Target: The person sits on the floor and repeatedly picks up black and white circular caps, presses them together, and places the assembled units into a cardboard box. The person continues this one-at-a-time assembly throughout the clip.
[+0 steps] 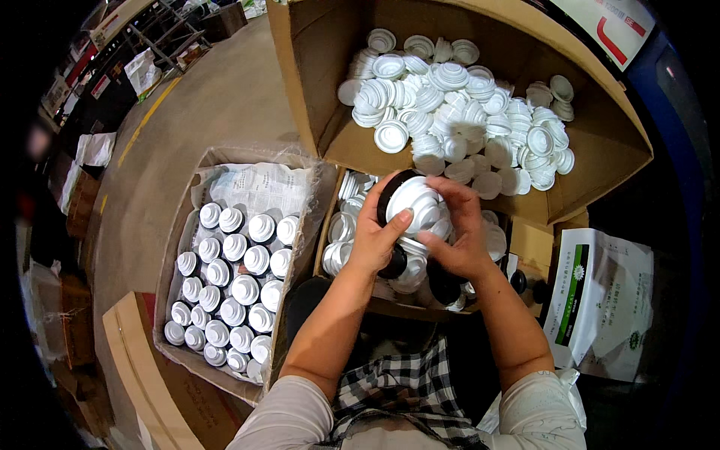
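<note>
Between both hands, over the middle box, is a white stepped round cap (414, 202) with a black round part (396, 193) at its upper left edge. My left hand (377, 229) wraps the left side, its thumb lying across the front of the white steps. On the other side, my right hand (461, 236) curls its fingers round the cap, thumb near its lower edge. Underneath, a cardboard box (375, 306) contains loose white caps (339, 229) and several black round pieces (444, 283), partly hidden by my hands and arms.
Beyond my hands, a large open cardboard box (304, 67) holds a heap of white stepped caps (450, 97). At left, a paper-lined carton (176, 225) has rows of white caps on black bases (244, 289). A white and green printed package (607, 300) lies at right.
</note>
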Demonstrator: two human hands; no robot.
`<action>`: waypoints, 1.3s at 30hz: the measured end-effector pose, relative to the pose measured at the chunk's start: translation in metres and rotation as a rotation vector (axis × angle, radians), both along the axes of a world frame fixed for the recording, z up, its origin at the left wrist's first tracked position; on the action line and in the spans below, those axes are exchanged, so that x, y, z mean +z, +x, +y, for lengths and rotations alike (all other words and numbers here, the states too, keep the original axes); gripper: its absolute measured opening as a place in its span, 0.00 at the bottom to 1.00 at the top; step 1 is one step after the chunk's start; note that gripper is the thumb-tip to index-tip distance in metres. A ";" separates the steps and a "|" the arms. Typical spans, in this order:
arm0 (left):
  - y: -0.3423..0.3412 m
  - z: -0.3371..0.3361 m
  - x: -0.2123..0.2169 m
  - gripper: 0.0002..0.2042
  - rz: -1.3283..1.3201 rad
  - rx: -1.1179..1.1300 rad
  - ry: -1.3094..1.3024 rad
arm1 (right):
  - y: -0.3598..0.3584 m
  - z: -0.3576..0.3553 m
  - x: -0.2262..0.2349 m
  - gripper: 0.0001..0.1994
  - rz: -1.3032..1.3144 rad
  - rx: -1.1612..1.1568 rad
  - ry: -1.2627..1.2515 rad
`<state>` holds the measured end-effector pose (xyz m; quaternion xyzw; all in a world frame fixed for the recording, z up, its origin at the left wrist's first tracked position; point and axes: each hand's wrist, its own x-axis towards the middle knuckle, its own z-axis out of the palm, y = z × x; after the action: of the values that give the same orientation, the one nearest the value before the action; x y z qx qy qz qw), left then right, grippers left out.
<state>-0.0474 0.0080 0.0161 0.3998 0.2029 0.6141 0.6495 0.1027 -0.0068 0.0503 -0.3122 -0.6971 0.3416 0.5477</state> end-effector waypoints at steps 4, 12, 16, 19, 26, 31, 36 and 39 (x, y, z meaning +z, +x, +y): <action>0.016 -0.007 -0.006 0.26 0.158 -0.062 0.171 | 0.004 0.008 -0.011 0.19 0.361 -0.076 -0.369; 0.043 -0.012 -0.009 0.18 0.394 0.739 -0.092 | -0.039 0.004 -0.042 0.14 0.115 -0.531 0.015; 0.053 -0.002 -0.012 0.16 0.382 0.751 -0.139 | -0.036 0.010 -0.047 0.18 0.038 -0.620 -0.049; 0.065 0.008 -0.024 0.17 0.248 0.658 -0.289 | -0.025 0.020 -0.057 0.19 0.038 -0.667 -0.138; 0.069 0.016 -0.047 0.18 0.417 0.607 -0.384 | -0.017 0.028 -0.086 0.23 -0.026 -0.788 -0.294; 0.050 0.011 -0.032 0.12 0.470 0.458 -0.214 | -0.020 0.036 -0.070 0.26 0.421 -0.647 -0.532; -0.069 0.049 -0.051 0.18 -0.206 0.315 -0.337 | 0.021 0.032 -0.039 0.36 0.340 -0.296 -0.769; -0.177 0.086 -0.095 0.12 0.115 0.848 -0.355 | 0.058 0.037 -0.029 0.28 0.416 -0.413 -0.826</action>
<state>-0.2248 0.0936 -0.0793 0.1975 0.4860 0.7582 0.3873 0.1606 0.0303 0.0217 -0.5595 -0.3035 0.5283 0.5620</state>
